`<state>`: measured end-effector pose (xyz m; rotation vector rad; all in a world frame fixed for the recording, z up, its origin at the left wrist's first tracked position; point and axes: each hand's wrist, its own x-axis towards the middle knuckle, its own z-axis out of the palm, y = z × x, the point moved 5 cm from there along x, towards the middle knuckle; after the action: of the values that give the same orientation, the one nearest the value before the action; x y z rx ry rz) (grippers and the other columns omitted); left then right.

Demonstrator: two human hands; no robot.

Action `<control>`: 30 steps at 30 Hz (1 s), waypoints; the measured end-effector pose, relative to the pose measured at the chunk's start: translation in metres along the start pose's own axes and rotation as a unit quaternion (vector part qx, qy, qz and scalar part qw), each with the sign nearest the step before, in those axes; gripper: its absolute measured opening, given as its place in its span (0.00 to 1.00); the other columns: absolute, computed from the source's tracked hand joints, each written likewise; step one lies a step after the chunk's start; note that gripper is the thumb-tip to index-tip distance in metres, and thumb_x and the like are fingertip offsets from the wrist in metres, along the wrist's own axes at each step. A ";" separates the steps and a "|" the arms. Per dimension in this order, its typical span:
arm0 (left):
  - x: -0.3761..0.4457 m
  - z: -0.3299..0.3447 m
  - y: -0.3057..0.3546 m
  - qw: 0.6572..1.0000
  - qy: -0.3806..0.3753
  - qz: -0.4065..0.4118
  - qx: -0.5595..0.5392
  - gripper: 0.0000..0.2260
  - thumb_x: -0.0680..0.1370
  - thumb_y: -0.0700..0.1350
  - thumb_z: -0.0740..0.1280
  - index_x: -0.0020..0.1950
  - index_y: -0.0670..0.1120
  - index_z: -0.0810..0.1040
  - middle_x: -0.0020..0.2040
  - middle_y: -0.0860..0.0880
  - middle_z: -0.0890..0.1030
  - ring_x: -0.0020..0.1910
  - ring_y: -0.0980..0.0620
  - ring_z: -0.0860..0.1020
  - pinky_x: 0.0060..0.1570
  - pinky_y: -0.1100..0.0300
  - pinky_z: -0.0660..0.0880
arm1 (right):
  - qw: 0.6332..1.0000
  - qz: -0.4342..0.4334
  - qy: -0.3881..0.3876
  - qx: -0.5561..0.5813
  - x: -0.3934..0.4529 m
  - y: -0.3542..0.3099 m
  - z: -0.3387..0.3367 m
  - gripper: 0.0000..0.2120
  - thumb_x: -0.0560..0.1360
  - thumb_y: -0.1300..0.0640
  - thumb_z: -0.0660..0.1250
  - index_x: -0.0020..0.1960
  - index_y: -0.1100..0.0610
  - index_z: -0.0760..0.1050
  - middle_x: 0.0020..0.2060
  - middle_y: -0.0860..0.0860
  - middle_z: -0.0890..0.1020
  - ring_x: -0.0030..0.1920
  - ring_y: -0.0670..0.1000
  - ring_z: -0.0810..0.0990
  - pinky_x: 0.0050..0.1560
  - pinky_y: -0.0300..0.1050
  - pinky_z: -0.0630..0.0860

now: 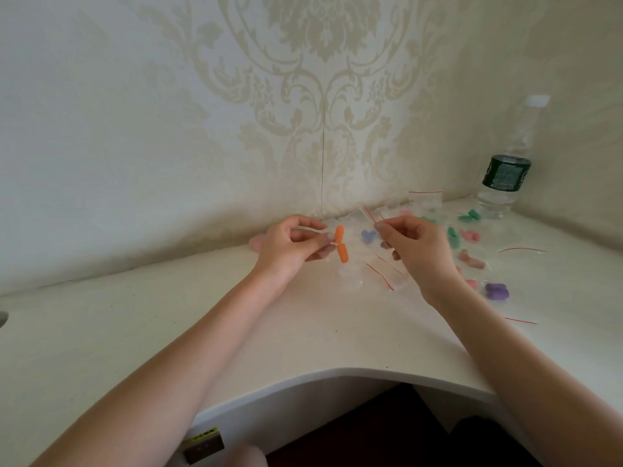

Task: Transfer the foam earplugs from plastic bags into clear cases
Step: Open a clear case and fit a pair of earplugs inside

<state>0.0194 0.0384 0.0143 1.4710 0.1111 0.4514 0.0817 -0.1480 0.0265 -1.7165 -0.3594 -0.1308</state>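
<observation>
Both hands are raised just above the white corner desk (303,332), near the patterned wall. The left hand (286,244) has its fingers curled and pinches two orange earplugs (341,243) between thumb and fingertips; the plugs sit at the 3 o'clock side of that hand, one above the other, tilted slightly. The right hand (414,246), at 3 o'clock from the left hand and apart from it, has its fingers curled and pinches the red-striped mouth of a clear plastic bag (369,214); the bag is transparent, and its lower edge cannot be traced. Between the two hands, a blue earplug pair (368,235) lies on the desk against the wall. At 6 o'clock from the right hand, an emptied clear bag (384,276) with a red seal line lies flat. From 1 to 4 o'clock of the right hand, bagged earplugs are scattered: green pairs (468,215), pink pairs (472,259) and a purple pair (497,290). A water bottle (505,173) with a dark green label stands upright at 2 o'clock, in the desk's far corner. Whether any clear cases lie among the bags cannot be told.
</observation>
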 end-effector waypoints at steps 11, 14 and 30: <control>-0.012 -0.004 0.030 0.918 0.124 0.292 0.239 0.08 0.73 0.42 0.73 0.40 0.45 0.75 0.36 0.52 0.78 0.34 0.58 0.75 0.36 0.69 0.70 | 0.977 0.095 -0.025 0.189 -0.003 0.001 0.006 0.03 0.74 0.59 0.70 0.42 0.57 0.79 0.32 0.49 0.80 0.34 0.44 0.79 0.36 0.35 0.76; -0.020 0.024 0.025 0.939 0.021 0.273 0.209 0.07 0.73 0.42 0.73 0.39 0.43 0.76 0.35 0.51 0.79 0.34 0.59 0.76 0.36 0.68 0.72 | 0.979 0.075 -0.018 0.187 -0.008 -0.002 0.012 0.05 0.74 0.57 0.70 0.39 0.52 0.77 0.33 0.46 0.78 0.33 0.42 0.75 0.38 0.36 0.71; -0.015 0.029 -0.004 0.996 -0.073 0.036 0.037 0.09 0.80 0.39 0.62 0.40 0.42 0.75 0.38 0.43 0.79 0.37 0.47 0.82 0.39 0.58 0.78 | 0.995 -0.029 -0.095 0.031 -0.018 -0.011 0.032 0.07 0.70 0.60 0.75 0.37 0.56 0.78 0.33 0.52 0.78 0.34 0.47 0.72 0.35 0.35 0.69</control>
<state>0.0171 0.0055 0.0104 1.5800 -0.0417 0.3997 0.0575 -0.1181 0.0253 -1.6620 -0.5485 0.0020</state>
